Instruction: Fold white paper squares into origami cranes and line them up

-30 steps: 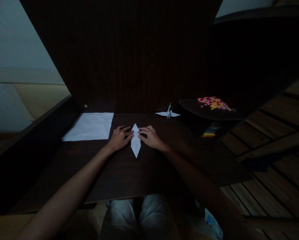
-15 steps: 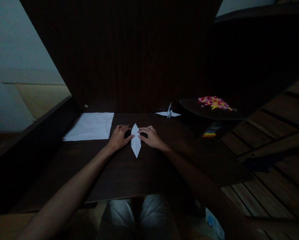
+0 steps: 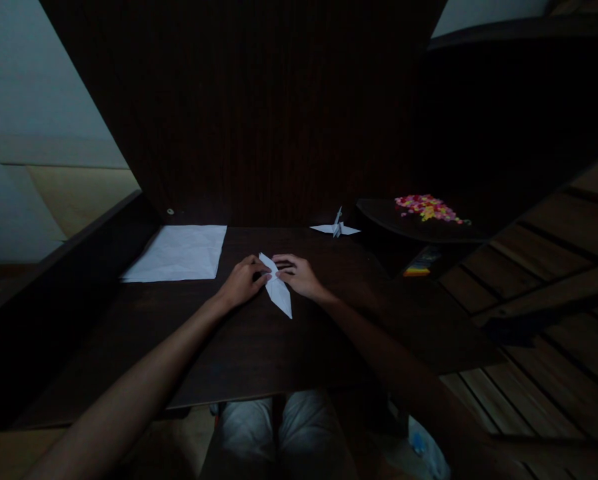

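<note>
A long, diamond-shaped piece of folded white paper (image 3: 279,294) lies between my hands, tilted so its lower tip points toward the front right. My left hand (image 3: 245,279) pinches its left edge with thumb and fingers. From the other side, my right hand (image 3: 301,276) grips the upper right part, thumb on top of the paper. The fingertips partly cover the middle of the folded paper. Further back, a finished white origami crane (image 3: 337,229) stands with wings spread near the back panel. A stack of white paper sheets (image 3: 181,253) rests to the left of my hands.
The dark wooden desk (image 3: 229,360) has a raised side board (image 3: 69,267) on the left and a tall back panel (image 3: 259,113). A small corner shelf (image 3: 393,223) at the right bears a pile of colourful small pieces (image 3: 431,208). Beneath it is a rainbow-striped item (image 3: 419,267).
The folded paper has turned from nearly upright to slanted, its top tip swinging left and its lower tip right. Both hands have stayed on it, with small shifts of the fingers.
</note>
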Action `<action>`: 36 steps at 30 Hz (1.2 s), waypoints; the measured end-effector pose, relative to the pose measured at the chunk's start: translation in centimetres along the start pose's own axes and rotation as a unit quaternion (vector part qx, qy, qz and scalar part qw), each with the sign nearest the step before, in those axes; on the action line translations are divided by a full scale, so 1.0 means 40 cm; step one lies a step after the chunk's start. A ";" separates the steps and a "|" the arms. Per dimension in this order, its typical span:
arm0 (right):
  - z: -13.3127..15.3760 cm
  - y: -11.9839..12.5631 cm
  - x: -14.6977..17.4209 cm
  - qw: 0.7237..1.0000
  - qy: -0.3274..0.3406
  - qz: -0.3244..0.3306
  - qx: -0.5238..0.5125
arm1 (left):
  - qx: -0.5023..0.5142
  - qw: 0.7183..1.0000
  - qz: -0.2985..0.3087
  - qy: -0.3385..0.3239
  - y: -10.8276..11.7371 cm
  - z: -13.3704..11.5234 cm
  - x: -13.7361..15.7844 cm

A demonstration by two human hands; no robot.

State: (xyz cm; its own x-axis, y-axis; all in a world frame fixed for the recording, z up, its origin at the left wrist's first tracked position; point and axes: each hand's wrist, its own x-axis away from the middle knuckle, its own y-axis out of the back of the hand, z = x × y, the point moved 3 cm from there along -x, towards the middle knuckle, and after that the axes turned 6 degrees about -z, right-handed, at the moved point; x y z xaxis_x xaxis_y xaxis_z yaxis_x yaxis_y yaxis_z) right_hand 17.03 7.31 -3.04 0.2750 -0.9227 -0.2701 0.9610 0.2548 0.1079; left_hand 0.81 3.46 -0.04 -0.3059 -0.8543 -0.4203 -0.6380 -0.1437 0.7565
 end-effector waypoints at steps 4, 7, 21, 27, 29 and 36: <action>-0.008 0.009 -0.005 0.998 -0.034 -0.024 -0.048 | 0.010 1.000 -0.001 -0.009 0.005 -0.007 -0.002; -0.006 0.009 -0.003 0.997 -0.038 -0.038 -0.051 | 0.029 0.999 0.002 -0.020 0.008 -0.015 -0.002; 0.048 0.003 0.026 0.948 0.126 -0.016 0.293 | -0.137 0.982 0.022 -0.127 -0.001 -0.045 0.013; 0.054 0.006 0.032 0.933 0.157 -0.011 0.324 | -0.189 0.970 0.029 -0.149 0.004 -0.056 0.014; 0.055 0.006 0.033 0.932 0.161 -0.009 0.324 | -0.184 0.971 0.031 -0.148 0.005 -0.056 0.013; 0.075 0.006 0.039 0.935 0.184 0.005 0.302 | -0.041 0.998 -0.002 -0.039 0.016 -0.042 0.008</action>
State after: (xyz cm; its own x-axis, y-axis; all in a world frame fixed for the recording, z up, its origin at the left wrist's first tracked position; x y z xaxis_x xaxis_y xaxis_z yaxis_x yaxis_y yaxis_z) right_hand 17.59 5.07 -0.55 0.3833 -0.7311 -0.5643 0.7954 -0.0492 0.6040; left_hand 1.51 2.27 1.15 -0.3584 -0.8129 -0.4590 -0.5812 -0.1904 0.7912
